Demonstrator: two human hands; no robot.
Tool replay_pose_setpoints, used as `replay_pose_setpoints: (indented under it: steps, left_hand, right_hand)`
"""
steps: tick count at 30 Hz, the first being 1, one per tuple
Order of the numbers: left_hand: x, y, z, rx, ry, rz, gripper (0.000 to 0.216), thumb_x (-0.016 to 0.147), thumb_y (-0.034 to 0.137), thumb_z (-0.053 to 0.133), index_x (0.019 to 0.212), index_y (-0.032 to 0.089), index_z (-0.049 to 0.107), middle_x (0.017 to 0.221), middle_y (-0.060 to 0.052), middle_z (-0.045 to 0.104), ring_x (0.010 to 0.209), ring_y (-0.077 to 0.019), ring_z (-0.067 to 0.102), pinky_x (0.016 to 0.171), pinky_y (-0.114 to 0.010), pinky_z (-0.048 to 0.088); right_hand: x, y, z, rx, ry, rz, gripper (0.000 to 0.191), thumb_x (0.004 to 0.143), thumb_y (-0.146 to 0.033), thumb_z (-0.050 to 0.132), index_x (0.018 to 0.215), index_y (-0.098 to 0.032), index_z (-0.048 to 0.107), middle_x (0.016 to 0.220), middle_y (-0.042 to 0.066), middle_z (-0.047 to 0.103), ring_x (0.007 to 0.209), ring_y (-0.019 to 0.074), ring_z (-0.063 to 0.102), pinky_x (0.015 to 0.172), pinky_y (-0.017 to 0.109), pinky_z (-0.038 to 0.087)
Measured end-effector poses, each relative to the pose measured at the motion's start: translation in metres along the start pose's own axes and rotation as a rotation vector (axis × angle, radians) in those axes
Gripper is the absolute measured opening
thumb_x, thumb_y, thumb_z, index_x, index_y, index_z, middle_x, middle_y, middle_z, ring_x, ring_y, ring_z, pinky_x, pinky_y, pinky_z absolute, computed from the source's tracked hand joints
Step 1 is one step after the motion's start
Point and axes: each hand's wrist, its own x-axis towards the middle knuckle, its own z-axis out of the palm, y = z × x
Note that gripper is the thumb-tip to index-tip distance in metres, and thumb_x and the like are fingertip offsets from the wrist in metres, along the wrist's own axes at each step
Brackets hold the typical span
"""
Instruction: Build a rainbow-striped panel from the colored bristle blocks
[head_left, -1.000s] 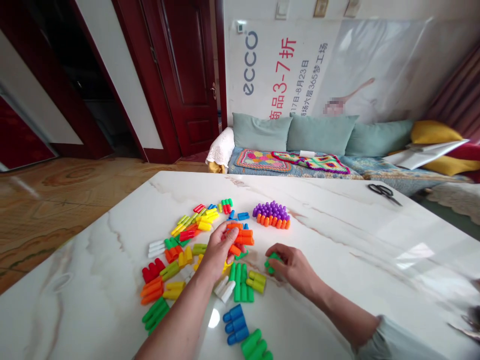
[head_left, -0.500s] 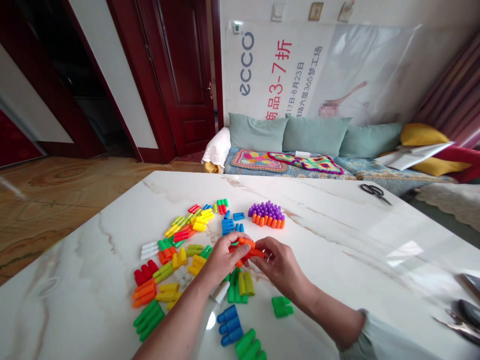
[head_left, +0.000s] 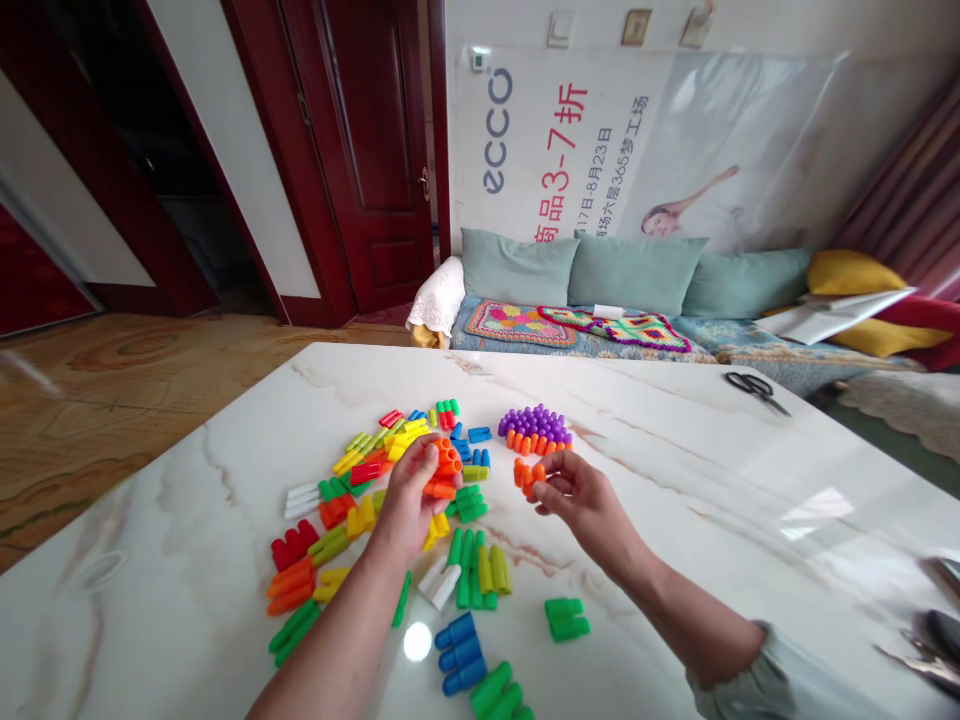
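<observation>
My left hand (head_left: 409,500) is closed round a bundle of orange plastic blocks (head_left: 445,468), held just above the scattered pile. To its right, my right hand (head_left: 581,500) pinches a smaller orange block (head_left: 527,474) between thumb and fingertips. A gap separates the two orange pieces. Just beyond them sits a built piece of purple blocks on orange ones (head_left: 536,428). Under and around my hands, loose blocks in yellow, green, red, blue and white (head_left: 360,500) lie on the white marble table (head_left: 675,500).
A green block (head_left: 566,618) lies alone near my right forearm; blue (head_left: 459,653) and green (head_left: 498,692) pieces sit at the near edge. Black scissors (head_left: 755,388) rest at the far right. Metal objects (head_left: 930,650) show at the right edge. A sofa stands behind the table.
The orange cluster held by both hands has come apart: my left hand lifted its part away to the left and my right hand drew a small orange piece to the right.
</observation>
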Motion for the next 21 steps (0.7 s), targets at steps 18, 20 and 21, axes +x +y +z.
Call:
replay_pose_setpoints:
  steps: [18,20,21]
  left_hand:
    - [-0.014,-0.012,0.015,0.216,-0.262,-0.04,0.039,0.068,0.035,0.079,0.095,0.019,0.055,0.071,0.003,0.055,0.051,-0.0063,0.049,0.038,-0.014,0.026]
    - [-0.012,-0.013,0.013,0.179,-0.219,-0.047,0.04,0.068,0.035,0.079,0.096,0.019,0.056,0.071,0.004,0.054,0.05,-0.0056,0.049,0.037,-0.014,0.025]
    - [-0.011,-0.014,0.013,0.171,-0.202,-0.052,0.04,0.068,0.035,0.079,0.096,0.019,0.056,0.071,0.004,0.054,0.05,-0.0055,0.049,0.038,-0.014,0.025]
  right_hand:
    - [0.003,0.039,0.019,-0.103,0.09,-0.003,0.042,0.058,-0.047,0.081,0.064,-0.02,0.05,0.058,-0.005,0.051,0.053,0.0088,0.039,0.049,0.023,0.034]
    - [0.006,0.046,0.013,-0.197,0.107,0.027,0.035,0.061,-0.043,0.078,0.062,-0.02,0.051,0.053,-0.006,0.048,0.049,0.0085,0.038,0.046,0.022,0.032]
    - [0.007,0.049,0.01,-0.227,0.115,0.032,0.031,0.062,-0.041,0.076,0.065,-0.02,0.053,0.054,-0.005,0.049,0.049,0.0087,0.039,0.046,0.022,0.032]
